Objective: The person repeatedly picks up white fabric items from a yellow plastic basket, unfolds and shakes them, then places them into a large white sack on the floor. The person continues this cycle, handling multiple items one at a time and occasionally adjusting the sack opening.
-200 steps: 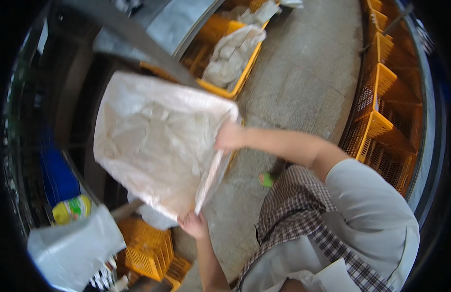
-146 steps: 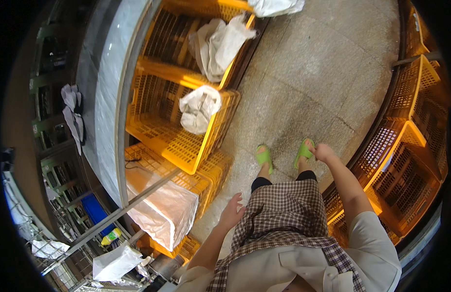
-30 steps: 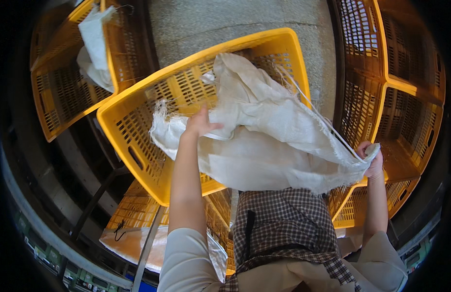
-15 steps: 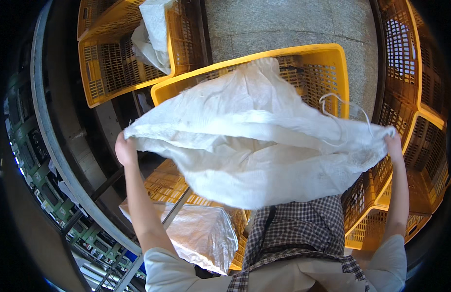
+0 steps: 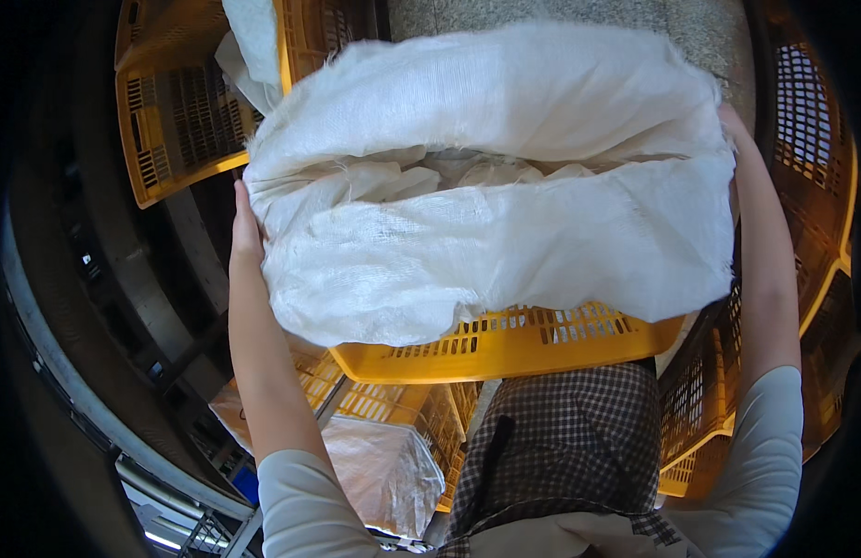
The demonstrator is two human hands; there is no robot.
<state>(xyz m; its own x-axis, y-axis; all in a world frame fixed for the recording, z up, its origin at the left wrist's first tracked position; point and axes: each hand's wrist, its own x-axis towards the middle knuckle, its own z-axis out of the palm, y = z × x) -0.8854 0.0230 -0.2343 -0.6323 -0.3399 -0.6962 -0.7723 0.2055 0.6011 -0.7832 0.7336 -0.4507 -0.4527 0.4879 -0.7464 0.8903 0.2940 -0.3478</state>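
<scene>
In the head view, the person is holding a large white woven sack point(image 5: 491, 200) spread wide over a yellow plastic crate point(image 5: 505, 339) just in front of the body. The left hand point(image 5: 245, 223) is pressing flat along the sack's left edge, fingers straight rather than curled, so its grip is reading as open and bracing the cloth. The right hand point(image 5: 733, 126) is sitting at the sack's upper right corner; it is mostly hidden by the fabric, so I cannot tell whether its grip is closed on the cloth or only propping it.

As to progress, the sack is already lying across the crate and its mouth is gaping upward, with crumpled white folds showing inside. It is not yet settled: the near edge is draping over the crate's front wall and the sides are still bunched, so the spreading and tucking is judged as left to do.

The sack itself is looking thin, coarse-woven and limp, with frayed threads along the top edge.

Around it, more yellow crates point(image 5: 175, 102) are standing at the left and right, and a second filled sack point(image 5: 375, 470) is lying lower left.
</scene>
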